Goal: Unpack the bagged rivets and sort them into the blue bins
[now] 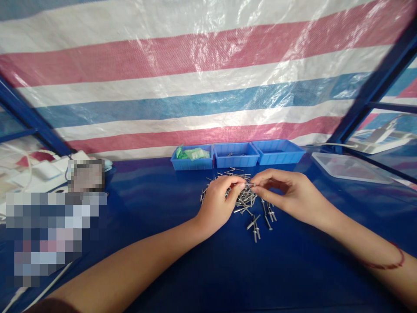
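Note:
A pile of silvery blind rivets point(245, 201) lies on the blue table, with several loose ones point(256, 230) scattered at its near right side. Above the pile, my left hand point(215, 204) pinches one blind rivet point(249, 184) between thumb and forefinger. From the other side, the thumb and forefinger of my right hand point(293, 193) close on the same rivet's right end. The fingertips of both hands nearly meet, and they partly cover this rivet. My left hand hides some of the pile behind it.
Three blue bins stand in a row behind the pile: the left bin point(192, 164) holds green packets, the middle bin point(236, 162) a few rivets, beside the right bin point(282, 157). A clear plastic lid point(350, 167) lies far right. Cables and white power gear point(48, 171) sit left.

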Motion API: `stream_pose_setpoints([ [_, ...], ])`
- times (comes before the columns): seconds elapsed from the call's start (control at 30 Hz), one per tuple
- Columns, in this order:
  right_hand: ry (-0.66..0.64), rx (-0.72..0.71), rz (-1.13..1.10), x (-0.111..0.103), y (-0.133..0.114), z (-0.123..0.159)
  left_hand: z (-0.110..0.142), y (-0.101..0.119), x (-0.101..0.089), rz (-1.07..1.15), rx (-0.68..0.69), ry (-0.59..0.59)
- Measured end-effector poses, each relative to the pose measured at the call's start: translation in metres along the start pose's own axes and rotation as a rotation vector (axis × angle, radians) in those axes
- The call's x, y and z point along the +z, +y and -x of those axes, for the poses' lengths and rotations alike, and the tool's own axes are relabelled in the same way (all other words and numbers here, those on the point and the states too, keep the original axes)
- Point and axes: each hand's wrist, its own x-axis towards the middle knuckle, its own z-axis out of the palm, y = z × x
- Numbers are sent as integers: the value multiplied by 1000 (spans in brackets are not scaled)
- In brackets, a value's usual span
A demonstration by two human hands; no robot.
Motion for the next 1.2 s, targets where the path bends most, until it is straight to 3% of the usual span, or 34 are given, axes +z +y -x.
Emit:
stream_pose_setpoints([
  [0.17,-34,-146,283,-4,-8,-1,2,2,-1,-42,22,-71],
  [0.3,26,-56,317,-6,-4,-19,3,0,0,38,-37,-29],
  [0.47,228,73,511,-8,23,-66,4,-7,3,117,-138,29],
  [0.63,232,55,731,-1,56,-102,1,-6,2,104,-142,22],
  [0.73,237,56,757,-1,61,-101,0,-3,0,87,-115,-6],
  [0.83,236,-4,730,-8,51,-82,0,-1,-1,89,-101,-17],
  [0.9,127,-56,633,-15,40,-63,0,-1,-1,93,-105,-11],
  [1.0,-221,-122,412,-20,26,-34,0,-2,0,91,-115,1],
  [1.07,-378,-173,332,-19,22,-20,0,-2,0,86,-115,2],
  [1.2,-432,-228,427,-11,24,-9,0,-2,0,79,-107,5],
])
